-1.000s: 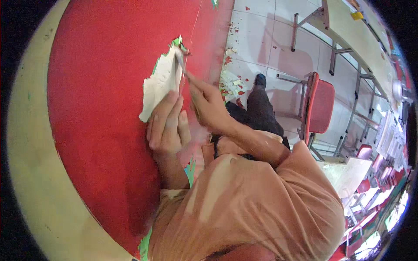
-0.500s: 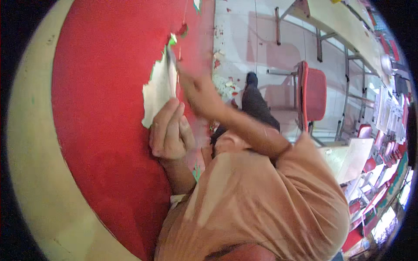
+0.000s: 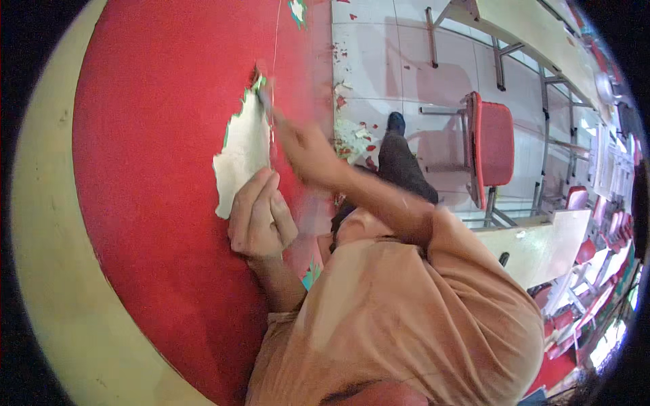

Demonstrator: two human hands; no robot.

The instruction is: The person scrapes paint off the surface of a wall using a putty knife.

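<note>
A red painted surface point(image 3: 162, 169) carries a bare, pale patch point(image 3: 247, 145) with a ragged, green-tinged edge. At the patch's upper end, my right hand point(image 3: 308, 152), blurred by motion, is closed on a grey blade-like tool point(image 3: 265, 101). The tool's tip meets a curled flake of red and green paint point(image 3: 258, 82). My left hand point(image 3: 261, 220) is at the lower end of the patch, thumb and fingers pressed together. Whatever sits between those fingertips is too small to make out. A thin pale line runs upward from near them.
Paint chips point(image 3: 352, 139) lie scattered over the tiled floor point(image 3: 372, 68). A red chair point(image 3: 493, 142) stands to the right, with pale tables point(image 3: 542, 247) beyond it. A cream band point(image 3: 47, 183) borders the red surface at left. Another small bare spot point(image 3: 298, 10) shows at the top.
The blade has kept working at the patch's upper end, and the curled flake looks different there. Both hands have shifted only slightly; the view has moved a little.
</note>
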